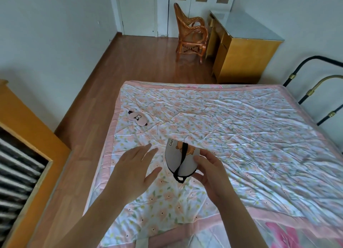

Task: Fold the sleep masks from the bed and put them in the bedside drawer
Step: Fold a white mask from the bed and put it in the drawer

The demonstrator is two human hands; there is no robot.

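Note:
A white sleep mask point(175, 157) with a brown cartoon animal, black trim and a black strap is lifted just above the floral bed cover point(232, 125). My right hand point(209, 170) grips its right edge between thumb and fingers. My left hand point(132, 167) hovers flat to the left of that mask, fingers spread, holding nothing. A pink sleep mask point(137, 118) with a panda picture lies flat near the bed's left edge, well beyond my left hand.
A wooden cabinet point(27, 129) with a dark slatted opening stands at the left beside the bed. Wooden floor runs between them. A rattan chair point(191, 34) and a yellow desk point(241, 49) stand at the far wall. A black metal bed rail point(315, 92) is at right.

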